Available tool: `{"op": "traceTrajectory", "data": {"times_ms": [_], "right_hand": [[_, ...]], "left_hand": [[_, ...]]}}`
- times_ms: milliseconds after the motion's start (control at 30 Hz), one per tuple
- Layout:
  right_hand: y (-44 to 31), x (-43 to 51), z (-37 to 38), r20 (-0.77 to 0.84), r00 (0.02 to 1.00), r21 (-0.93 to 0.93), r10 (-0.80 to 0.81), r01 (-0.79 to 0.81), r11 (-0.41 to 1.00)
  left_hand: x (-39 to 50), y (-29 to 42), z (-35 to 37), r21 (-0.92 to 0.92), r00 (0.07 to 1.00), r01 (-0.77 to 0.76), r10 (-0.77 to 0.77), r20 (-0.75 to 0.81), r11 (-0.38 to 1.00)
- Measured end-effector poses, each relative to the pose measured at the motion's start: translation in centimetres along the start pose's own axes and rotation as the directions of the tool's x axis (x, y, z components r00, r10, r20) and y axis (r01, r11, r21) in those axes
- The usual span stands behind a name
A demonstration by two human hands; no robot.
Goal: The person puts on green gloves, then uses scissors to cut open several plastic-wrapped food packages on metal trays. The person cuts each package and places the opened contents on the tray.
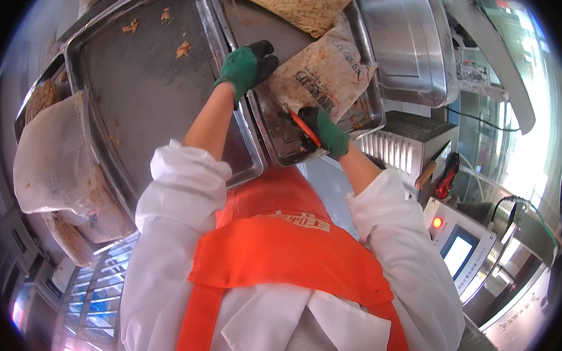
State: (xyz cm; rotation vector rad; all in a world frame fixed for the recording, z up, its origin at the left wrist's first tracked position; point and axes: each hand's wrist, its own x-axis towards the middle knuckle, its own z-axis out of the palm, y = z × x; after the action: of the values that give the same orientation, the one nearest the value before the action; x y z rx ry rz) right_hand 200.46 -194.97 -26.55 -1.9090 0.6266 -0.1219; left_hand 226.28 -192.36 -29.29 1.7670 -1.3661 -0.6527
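Note:
My right hand (330,133), in a green glove with black fingers, grips a knife-like tool with an orange-red handle (305,127). The tool's tip lies at the near edge of a translucent printed bag (322,75) holding a tan, crumbly-looking slab. My left hand (247,68), gloved alike, is at the bag's left corner with its fingers curled; whether it pinches the film is unclear. The bag rests in the right metal tray (282,149). Behind it in that tray is a bare tan slab (294,4) with a rough surface.
A second metal tray (143,68) with a few crumbs (183,49) adjoins on the left. Further left, more bagged slabs (55,156) overhang an edge. On the right stand a steel container (402,43), a louvred metal box (397,138) and a control panel (458,251) with a lit red lamp.

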Motion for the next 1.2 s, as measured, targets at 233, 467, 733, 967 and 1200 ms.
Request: {"op": "traceTrajectory", "data": {"times_ms": [233,467,733,967,1200], "right_hand": [[-3.4,-9.5,1.4,0.068,0.688,0.360,0.722,-0.692,0.625],[-2.4,-18.2,5.6,0.120,0.739,0.901,0.663,-0.362,0.240],[-1.9,-18.9,10.9,-0.188,0.864,0.892,0.468,-0.049,0.450],[-2.3,-16.9,13.8,-0.229,0.807,0.970,0.545,0.139,0.201],[-3.5,-15.6,14.1,-0.211,0.761,0.977,0.614,0.157,0.141]], "left_hand": [[-3.2,2.8,6.9,0.245,0.983,0.034,-0.077,0.169,0.969],[-2.9,4.3,5.9,0.311,0.932,0.043,-0.150,0.330,0.950],[-3.6,4.0,6.3,0.338,0.912,0.008,-0.145,0.383,0.941],[-5.4,5.0,5.6,0.256,0.978,-0.200,0.179,0.105,0.946],[-10.9,7.5,4.8,-0.424,0.627,0.757,-0.369,0.686,0.497]]}}
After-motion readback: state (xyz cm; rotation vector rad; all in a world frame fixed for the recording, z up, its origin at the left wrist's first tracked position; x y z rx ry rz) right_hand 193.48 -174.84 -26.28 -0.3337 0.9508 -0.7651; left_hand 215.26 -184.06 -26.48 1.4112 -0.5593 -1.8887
